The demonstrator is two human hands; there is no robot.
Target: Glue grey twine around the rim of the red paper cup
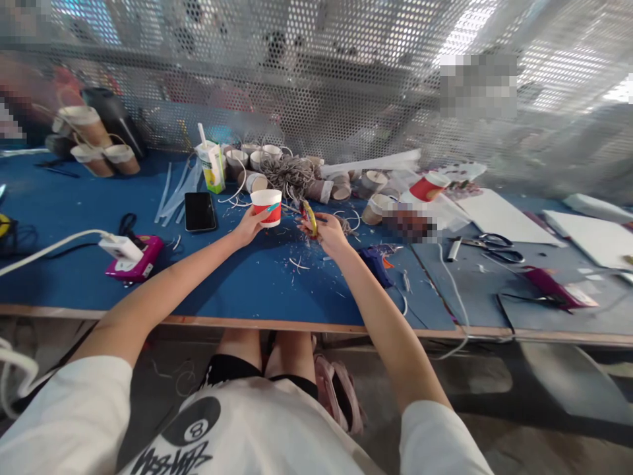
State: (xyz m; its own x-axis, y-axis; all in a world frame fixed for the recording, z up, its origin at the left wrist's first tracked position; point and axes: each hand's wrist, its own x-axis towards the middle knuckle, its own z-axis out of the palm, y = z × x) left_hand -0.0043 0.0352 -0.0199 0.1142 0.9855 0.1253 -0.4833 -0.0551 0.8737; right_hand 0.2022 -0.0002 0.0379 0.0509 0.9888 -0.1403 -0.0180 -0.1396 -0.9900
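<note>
My left hand (248, 227) is closed around a red and white paper cup (267, 199), held upright a little above the blue table, its open rim facing up. To its right, my right hand (330, 233) grips a small yellow tool (310, 216) with some red on it; its exact kind is too small to make out. A narrow gap separates the tool from the cup. Behind both hands lies a tangled bundle of grey-brown cord (291, 175). White scraps (299, 265) are scattered on the tabletop below the hands.
Brown cups (378, 206), a drink carton (211, 168) and a phone (200, 212) stand or lie around. At right are a blue glue gun (376, 264), scissors (487, 245) and another red cup (429, 187). A magenta power strip (133, 264) sits left. Perforated metal mesh (316, 72) rises behind.
</note>
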